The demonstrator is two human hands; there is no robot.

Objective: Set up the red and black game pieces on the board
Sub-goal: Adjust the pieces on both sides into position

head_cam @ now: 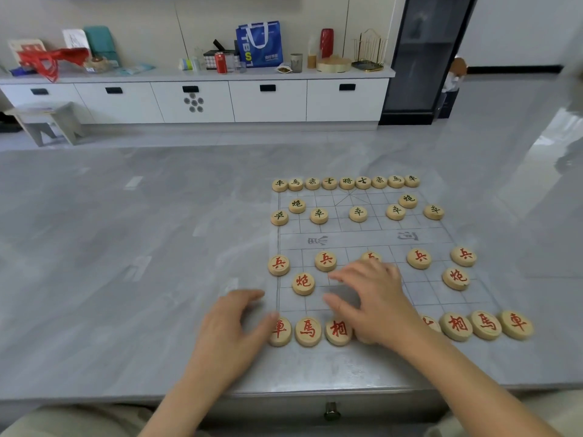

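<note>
A clear grid board [366, 234] lies on the grey table. Black-lettered wooden pieces [347, 182] line its far edge, with two cannons and several pawns [358, 213] in front of them. Red-lettered pieces fill the near side: a pawn row [419, 258], two cannons [303, 283], and a back row [485, 324]. My right hand [375, 298] hovers flat over the near middle of the board, fingers spread, hiding the centre back-row pieces and part of one pawn. My left hand [233, 326] lies relaxed at the board's near left corner, its thumb beside the red chariot [281, 332].
The table's near edge [284, 391] runs just below the red back row, with a drawer knob [332, 411] under it. Bare grey tabletop stretches left of the board. A white cabinet [195, 99] with bags, cans and cups stands against the far wall.
</note>
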